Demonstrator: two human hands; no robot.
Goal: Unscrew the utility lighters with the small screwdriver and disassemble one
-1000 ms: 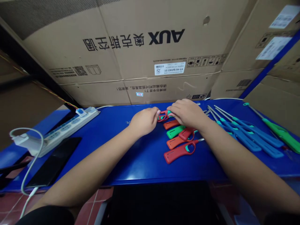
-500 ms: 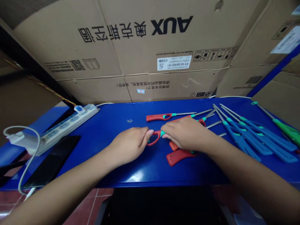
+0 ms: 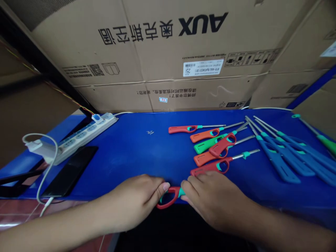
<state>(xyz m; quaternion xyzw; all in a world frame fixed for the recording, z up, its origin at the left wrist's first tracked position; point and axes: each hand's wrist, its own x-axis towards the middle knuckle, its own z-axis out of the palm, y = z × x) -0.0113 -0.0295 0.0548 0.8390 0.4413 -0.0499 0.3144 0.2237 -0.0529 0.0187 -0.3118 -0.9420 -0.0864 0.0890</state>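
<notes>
Both my hands are at the near edge of the blue table top (image 3: 126, 157). My left hand (image 3: 135, 201) pinches the red loop handle of a red utility lighter (image 3: 169, 197) with a teal trigger. My right hand (image 3: 212, 201) closes over the rest of that lighter and hides its metal stem. Farther off lie several red, orange and green lighters (image 3: 210, 150), some overlapping, with a row of blue lighters (image 3: 286, 161) at the right. Neither hand touches these.
A white power strip (image 3: 84, 138) with a white cable and a black phone (image 3: 70, 171) lie at the left. A large cardboard AUX box (image 3: 168, 59) stands along the back edge. A green lighter (image 3: 327, 143) lies at the far right.
Both hands have moved toward me to the table's near edge, carrying the red lighter with them. The lighters they covered now show fully, and the view has shifted slightly.
</notes>
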